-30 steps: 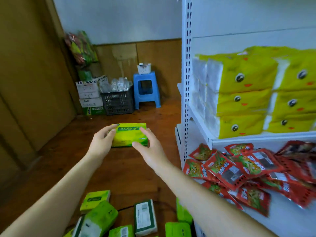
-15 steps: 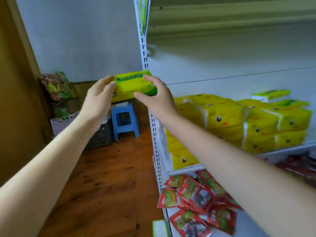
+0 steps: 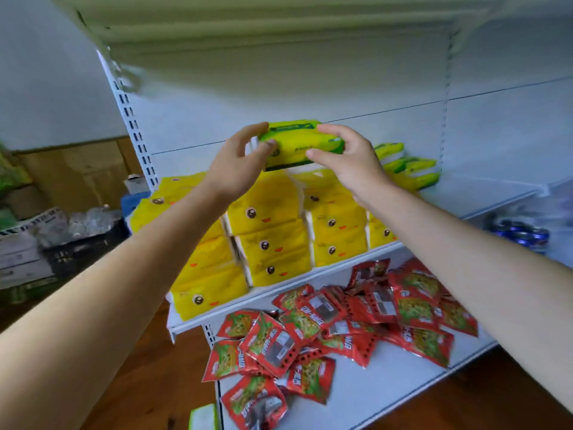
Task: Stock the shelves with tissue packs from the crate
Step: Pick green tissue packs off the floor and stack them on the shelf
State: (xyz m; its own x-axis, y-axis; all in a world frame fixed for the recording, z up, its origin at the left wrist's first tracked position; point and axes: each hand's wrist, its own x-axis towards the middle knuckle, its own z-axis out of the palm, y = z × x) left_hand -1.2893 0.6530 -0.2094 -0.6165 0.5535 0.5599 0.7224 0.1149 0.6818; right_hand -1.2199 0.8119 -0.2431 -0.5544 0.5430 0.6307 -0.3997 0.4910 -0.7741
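Note:
I hold a green and yellow tissue pack (image 3: 297,144) between both hands, just above the stacked yellow tissue packs (image 3: 273,240) on the middle shelf (image 3: 483,197). My left hand (image 3: 238,164) grips its left end, thumb in front. My right hand (image 3: 347,159) grips its right end with curled fingers. A few more green packs (image 3: 409,166) lie on top of the yellow stack to the right. The crate is out of view.
Red snack packets (image 3: 341,318) are heaped on the lower shelf. An upper shelf (image 3: 279,35) hangs overhead. A white slotted upright (image 3: 136,135) stands at the left. A dark basket (image 3: 83,237) and boxes sit on the wooden floor at the left. One green pack (image 3: 203,417) lies below.
Both hands have carried the green pack up from floor level and to the right, into the shelf bay above the yellow packs. My view has turned to the shelves.

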